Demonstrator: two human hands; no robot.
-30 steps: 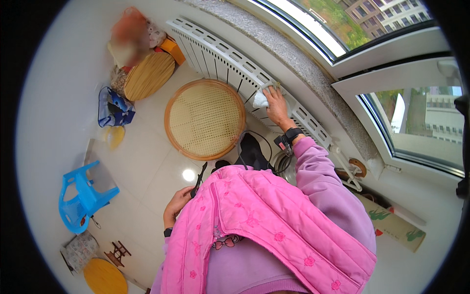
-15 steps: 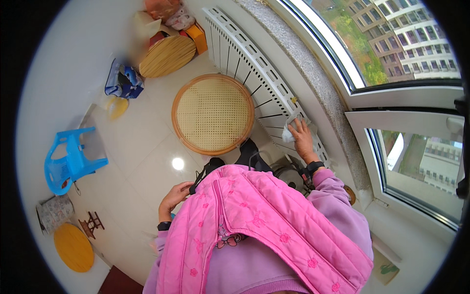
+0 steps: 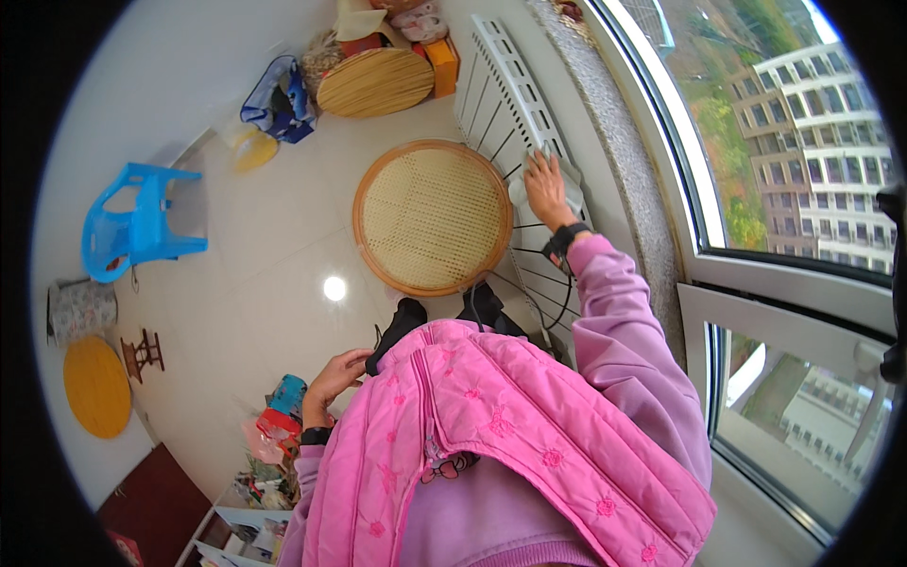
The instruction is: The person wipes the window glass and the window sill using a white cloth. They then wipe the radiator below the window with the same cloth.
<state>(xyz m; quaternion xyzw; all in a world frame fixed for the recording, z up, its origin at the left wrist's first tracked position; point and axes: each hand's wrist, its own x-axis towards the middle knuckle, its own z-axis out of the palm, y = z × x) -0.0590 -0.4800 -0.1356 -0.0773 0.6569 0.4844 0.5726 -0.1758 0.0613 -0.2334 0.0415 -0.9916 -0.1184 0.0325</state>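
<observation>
My right hand (image 3: 548,192) reaches forward with a pale grey-white cloth (image 3: 573,187) under it. The palm and fingers press the cloth onto the slotted top of the white radiator (image 3: 515,85); the cloth sticks out on both sides of the hand. Low beside my body, my left hand (image 3: 335,376) rests against my dark-trousered leg, its fingers stretched out and nothing seen in it. A dark wristband circles each wrist. Just left of the radiator a round woven tray (image 3: 433,217) with a wooden rim lies flat in front of my feet.
Along the right runs a granite sill (image 3: 614,142) beneath the open window (image 3: 784,302). A blue plastic chair (image 3: 142,222) stands at the left, with a round wooden board (image 3: 97,387) below it. Bags, boxes and an oval wooden top (image 3: 376,83) fill the far corner.
My right hand has slid forward along the radiator with the cloth, and the arm is stretched further out. The view has shifted, showing more clutter at the lower left. My left hand stays at my leg.
</observation>
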